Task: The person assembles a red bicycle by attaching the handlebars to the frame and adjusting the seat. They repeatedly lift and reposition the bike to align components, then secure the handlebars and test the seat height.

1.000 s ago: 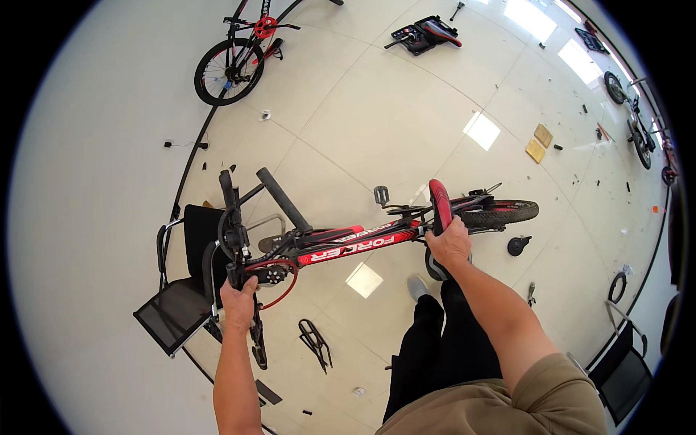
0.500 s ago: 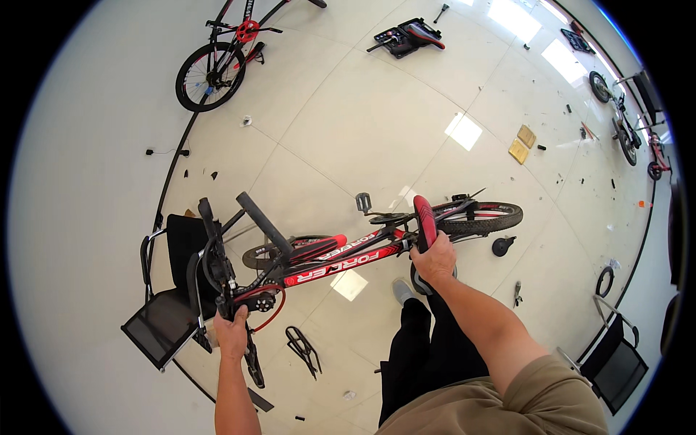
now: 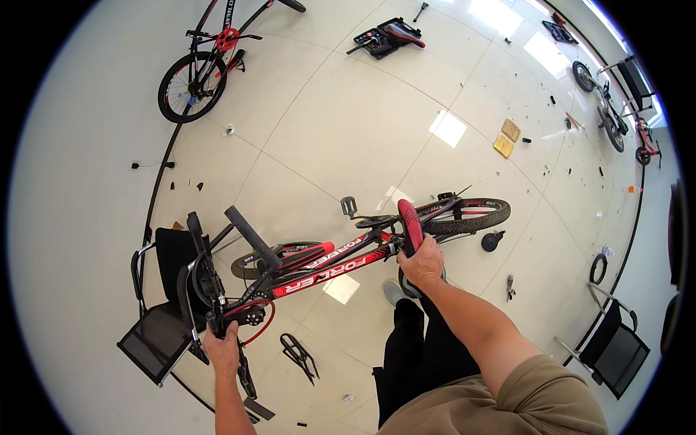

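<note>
A red and black bicycle (image 3: 326,274) stands across in front of me, its handlebar at the left and its rear wheel (image 3: 475,216) at the right. My left hand (image 3: 223,349) is closed round the near end of the handlebar (image 3: 211,319). My right hand (image 3: 423,261) is clasped on the red and black saddle (image 3: 410,221), thumb on the near side and fingers over the far side. The front wheel (image 3: 250,264) is partly hidden behind the frame. A pedal (image 3: 349,206) sticks out on the far side. A red cable (image 3: 272,319) loops below the handlebar.
A black chair (image 3: 158,348) stands close beside the handlebar; another chair (image 3: 615,348) is at the right. On the floor lie a black rack-like part (image 3: 299,357), pliers-like tool (image 3: 510,288) and open tool case (image 3: 384,40). A second bicycle (image 3: 192,87) is at the far left.
The whole scene, bicycle included, has shifted a little to the left in the picture. Both hands keep their hold on the handlebar and saddle.
</note>
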### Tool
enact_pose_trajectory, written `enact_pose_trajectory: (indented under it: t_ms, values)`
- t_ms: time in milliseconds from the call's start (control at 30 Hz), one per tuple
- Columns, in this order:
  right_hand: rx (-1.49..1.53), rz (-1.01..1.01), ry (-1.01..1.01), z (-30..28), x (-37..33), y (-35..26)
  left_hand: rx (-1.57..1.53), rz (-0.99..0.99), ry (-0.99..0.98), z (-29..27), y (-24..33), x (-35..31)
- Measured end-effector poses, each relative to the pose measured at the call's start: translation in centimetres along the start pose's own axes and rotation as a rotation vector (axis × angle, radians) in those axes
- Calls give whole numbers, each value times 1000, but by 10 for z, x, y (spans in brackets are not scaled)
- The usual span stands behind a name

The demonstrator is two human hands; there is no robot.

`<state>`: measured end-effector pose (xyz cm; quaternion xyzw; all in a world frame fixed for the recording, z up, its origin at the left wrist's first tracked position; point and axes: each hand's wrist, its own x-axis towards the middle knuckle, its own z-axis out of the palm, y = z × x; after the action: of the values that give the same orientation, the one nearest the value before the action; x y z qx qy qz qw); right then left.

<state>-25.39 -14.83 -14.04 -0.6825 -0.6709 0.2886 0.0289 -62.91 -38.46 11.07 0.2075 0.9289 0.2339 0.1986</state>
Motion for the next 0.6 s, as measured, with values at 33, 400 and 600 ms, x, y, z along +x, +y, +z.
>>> enact_pose_trajectory:
  t_ms: [33, 400, 600]
  values:
    - [2, 2, -4, 0, -1, 0, -5, 19, 22, 3, -10, 1]
    - [9, 22, -31, 5, -5, -4, 58, -18, 36, -2, -20, 0]
    - [36, -2, -28, 7, -7, -13, 35, -32, 169, -4, -17, -8]
